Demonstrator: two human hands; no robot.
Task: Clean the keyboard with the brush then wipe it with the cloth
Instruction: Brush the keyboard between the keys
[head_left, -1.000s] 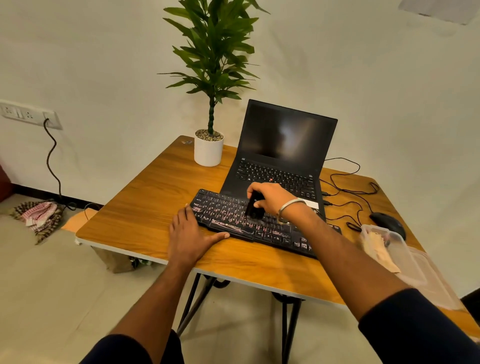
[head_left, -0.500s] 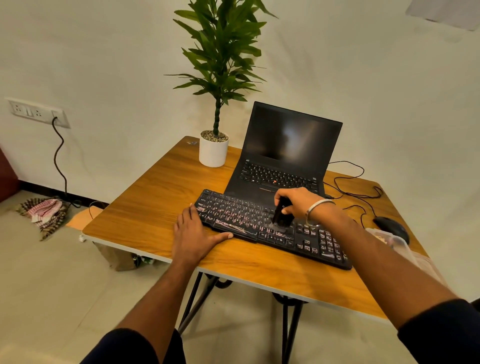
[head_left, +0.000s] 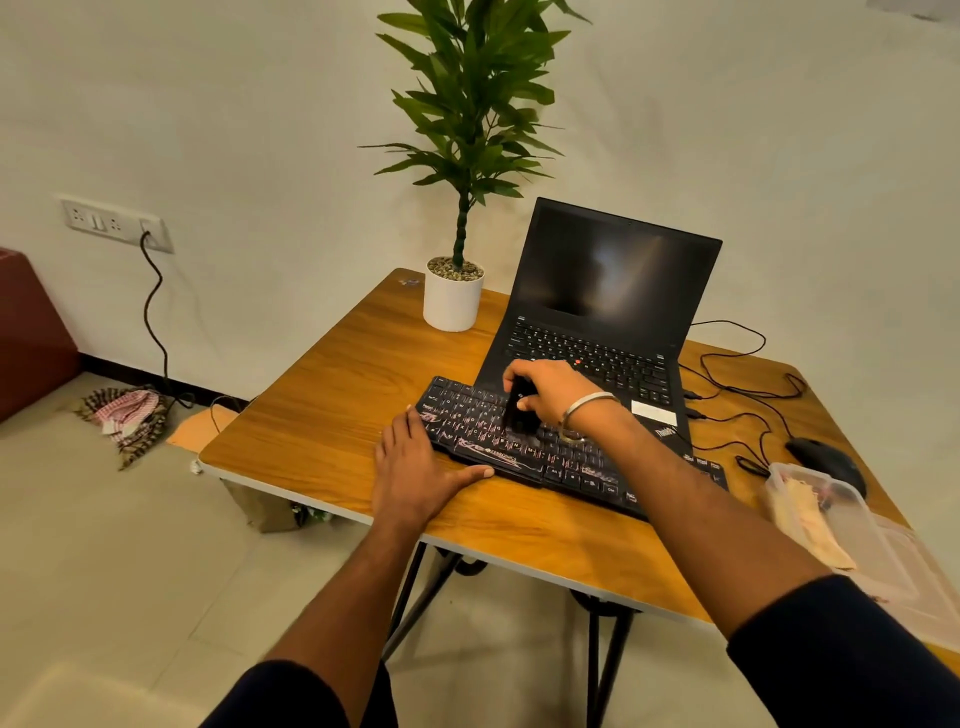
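brush (head_left: 519, 413): black, slim, now back over the keyboard's left-middle keys, gripped by right hand (head_left: 553, 389)
left hand (head_left: 415, 467): same spot, fingers flat, thumb against the matte black keyboard (head_left: 524, 447)
table (head_left: 322, 415): glossy woodgrain

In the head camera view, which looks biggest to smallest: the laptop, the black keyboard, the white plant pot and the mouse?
1. Laptop.
2. Black keyboard, close to it in extent, partly hidden by the right arm, so unsure.
3. White plant pot.
4. Mouse, similar spread to the pot; hard to rank.

keyboard (head_left: 545, 447) 1 | laptop (head_left: 602, 317) 1 | mouse (head_left: 823, 460) 1 | plant (head_left: 462, 156) 1 | hands 2
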